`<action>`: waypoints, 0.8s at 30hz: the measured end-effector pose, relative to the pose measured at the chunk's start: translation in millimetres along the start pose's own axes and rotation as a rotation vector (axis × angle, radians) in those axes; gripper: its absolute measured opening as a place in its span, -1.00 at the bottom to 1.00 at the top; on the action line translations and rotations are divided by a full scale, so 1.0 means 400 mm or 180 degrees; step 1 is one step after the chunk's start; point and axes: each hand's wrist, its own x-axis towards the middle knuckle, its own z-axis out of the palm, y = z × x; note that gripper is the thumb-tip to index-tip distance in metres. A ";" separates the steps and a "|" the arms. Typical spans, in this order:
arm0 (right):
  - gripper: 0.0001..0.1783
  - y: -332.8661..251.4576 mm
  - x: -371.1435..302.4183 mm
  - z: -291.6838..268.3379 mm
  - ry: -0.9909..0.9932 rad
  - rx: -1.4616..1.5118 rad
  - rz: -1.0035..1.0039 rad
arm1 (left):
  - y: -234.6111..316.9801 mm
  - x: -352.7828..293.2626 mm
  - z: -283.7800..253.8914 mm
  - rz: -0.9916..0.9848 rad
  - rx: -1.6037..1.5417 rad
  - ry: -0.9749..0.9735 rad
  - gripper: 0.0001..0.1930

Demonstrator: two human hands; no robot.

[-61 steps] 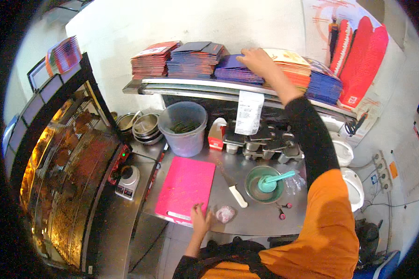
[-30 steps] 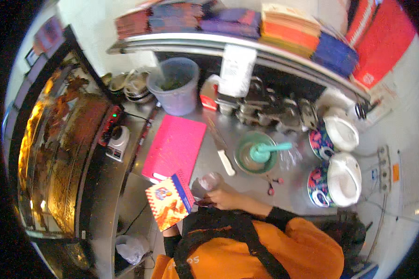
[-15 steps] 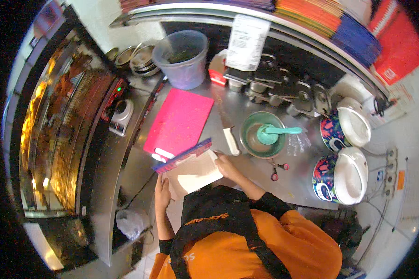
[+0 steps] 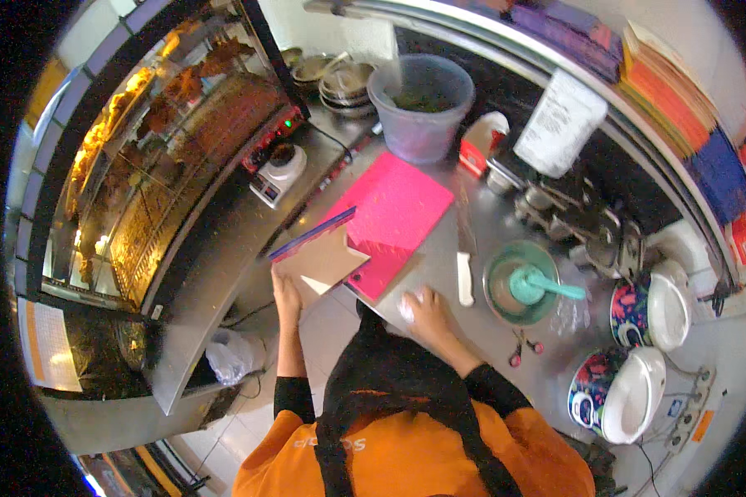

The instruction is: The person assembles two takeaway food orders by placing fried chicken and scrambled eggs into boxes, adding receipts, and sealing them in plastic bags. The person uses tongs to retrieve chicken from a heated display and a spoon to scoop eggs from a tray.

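My left hand (image 4: 287, 300) grips the lower left edge of an open cardboard box (image 4: 317, 261), brown inside with a blue and red outer edge. The box is tilted and overlaps the lower left part of a pink cutting board (image 4: 389, 203). At the front edge of the steel counter, my right hand (image 4: 431, 319) is closed around a small white crumpled piece (image 4: 407, 307), perhaps paper or cloth. Beyond that hand lies a knife (image 4: 465, 277) with a white handle. To its right, a green bowl (image 4: 506, 313) holds a turquoise scoop (image 4: 547, 284).
Scissors (image 4: 522, 348) with pink handles lie near the bowl. Behind the board stands a clear bucket (image 4: 423, 132). Metal containers (image 4: 568, 215) line the back. Two patterned tubs (image 4: 593, 383) stand at the right. A lit glass food cabinet (image 4: 174, 149) and a small scale (image 4: 278, 178) are at the left.
My right hand has let go of the box and now holds the white crumpled piece at the counter edge. The box stays in my left hand, turned differently. The whole view has swung left.
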 end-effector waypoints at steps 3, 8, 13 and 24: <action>-0.33 -0.019 0.032 -0.023 -0.0044 0.0868 -0.0037 | 0.073 0.106 0.072 0.0510 0.0370 0.0140 -0.48; -0.28 -0.114 0.289 -0.166 0.0715 0.2093 -0.0928 | 0.087 0.211 0.148 0.1002 0.0472 -0.0881 -0.48; -0.37 -0.204 0.591 -0.254 -0.0523 0.0006 -0.2093 | 0.024 0.348 0.192 0.0322 -0.0560 -0.1647 -0.45; -0.73 -0.064 0.989 -0.751 0.0399 0.0169 -0.0479 | 0.079 0.578 0.161 -0.0718 -0.0862 -0.1924 -0.38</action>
